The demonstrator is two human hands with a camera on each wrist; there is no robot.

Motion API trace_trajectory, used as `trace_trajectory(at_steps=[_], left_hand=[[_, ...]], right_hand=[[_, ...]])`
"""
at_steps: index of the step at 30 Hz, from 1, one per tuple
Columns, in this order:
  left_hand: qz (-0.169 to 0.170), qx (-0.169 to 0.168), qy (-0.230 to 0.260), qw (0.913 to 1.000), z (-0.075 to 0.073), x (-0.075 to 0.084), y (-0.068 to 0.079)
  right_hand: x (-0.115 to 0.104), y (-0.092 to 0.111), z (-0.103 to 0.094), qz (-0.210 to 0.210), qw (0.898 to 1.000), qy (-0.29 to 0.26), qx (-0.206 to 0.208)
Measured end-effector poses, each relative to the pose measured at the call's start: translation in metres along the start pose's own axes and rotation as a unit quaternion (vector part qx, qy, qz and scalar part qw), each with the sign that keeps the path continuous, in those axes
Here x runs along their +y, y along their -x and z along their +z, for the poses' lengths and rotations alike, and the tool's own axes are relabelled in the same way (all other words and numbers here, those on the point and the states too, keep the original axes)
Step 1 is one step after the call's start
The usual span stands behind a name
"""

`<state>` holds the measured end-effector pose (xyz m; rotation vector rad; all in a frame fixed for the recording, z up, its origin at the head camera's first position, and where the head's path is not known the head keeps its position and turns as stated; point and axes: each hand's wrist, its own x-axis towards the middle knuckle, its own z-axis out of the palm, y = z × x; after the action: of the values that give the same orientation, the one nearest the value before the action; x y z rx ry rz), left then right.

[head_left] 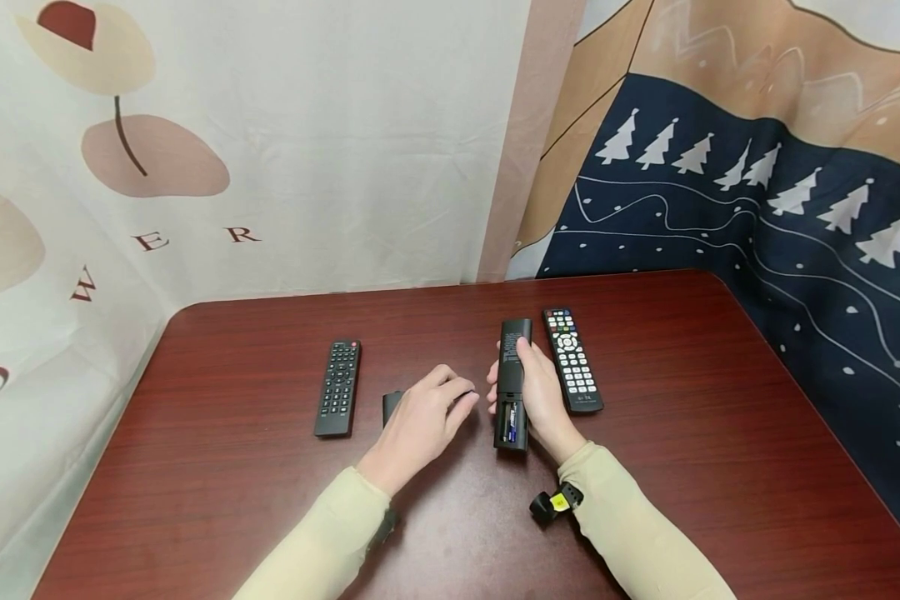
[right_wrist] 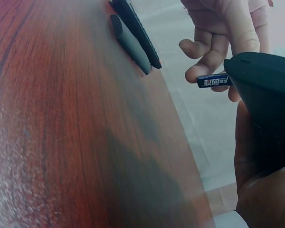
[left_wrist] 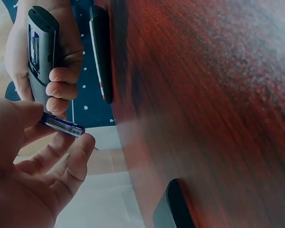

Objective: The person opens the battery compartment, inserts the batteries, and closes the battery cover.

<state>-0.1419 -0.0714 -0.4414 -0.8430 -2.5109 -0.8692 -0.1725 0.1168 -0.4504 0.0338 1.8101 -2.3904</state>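
My right hand (head_left: 544, 396) grips a black remote control (head_left: 510, 377), back side up, thumb lying along it. The battery compartment at its near end is uncovered, and a blue battery (left_wrist: 35, 47) lies inside. Just left of the remote, my left hand (head_left: 420, 425) pinches another blue battery (left_wrist: 62, 125) between thumb and fingers. That battery (right_wrist: 213, 80) shows beside the remote's end in the right wrist view. A dark piece (head_left: 391, 406), likely the compartment cover, lies on the table, partly hidden behind the left hand.
A black remote with dark buttons (head_left: 338, 388) lies on the left of the reddish-brown table (head_left: 270, 500). Close to the right hand's far side lies another remote with white buttons (head_left: 573, 362). Curtains hang behind the table's back edge.
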Motion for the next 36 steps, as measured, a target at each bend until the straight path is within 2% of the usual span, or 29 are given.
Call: trace_trajectory(at_steps=[10,20,36], left_hand=[[0.006,0.011,-0.003,0.9999,-0.0016,0.0007,0.0],[-0.005,0.001,0.012,0.9999,-0.0036,0.0039,-0.0004],[-0.004,0.008,0.032,0.9995,-0.0028,0.005,-0.0012]], right_hand=[[0.0001,0.0,0.0003,0.001,1.0,0.002,0.001],[0.0008,0.0001,0.0002,0.005,1.0,0.001,0.001],[0.0013,0.0001,0.0008,0.005,1.0,0.001,0.003]])
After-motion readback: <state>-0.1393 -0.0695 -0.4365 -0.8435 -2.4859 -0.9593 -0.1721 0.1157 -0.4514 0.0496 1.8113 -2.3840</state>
